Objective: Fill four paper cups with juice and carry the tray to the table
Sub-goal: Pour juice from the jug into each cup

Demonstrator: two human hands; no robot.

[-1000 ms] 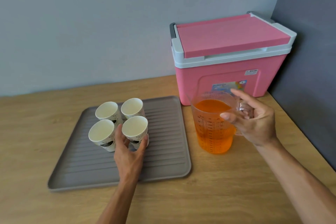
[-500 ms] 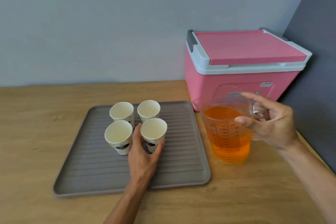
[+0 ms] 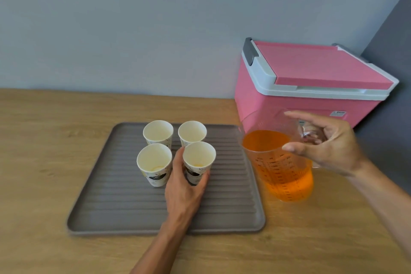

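Observation:
Several white paper cups stand close together at the back of a grey ribbed tray (image 3: 133, 213). My left hand (image 3: 184, 189) is wrapped around the front right cup (image 3: 199, 158), thumb between the two front cups. That cup and the front left cup (image 3: 154, 160) show a faint orange tint at the bottom. The two back cups (image 3: 158, 132) look empty. My right hand (image 3: 329, 151) grips the handle of a clear measuring jug (image 3: 284, 176) about half full of orange juice. The jug leans slightly toward the tray, just right of its edge.
A pink cooler box (image 3: 311, 87) with a grey-white lid rim stands shut behind the jug in the corner. A dark wall (image 3: 395, 51) closes the right side. The tray lies on a wooden counter (image 3: 44, 140) against a pale wall.
The jug has come off the counter a little and tipped toward the tray in my right hand. My left hand has kept its hold on the front right cup. The view has shifted.

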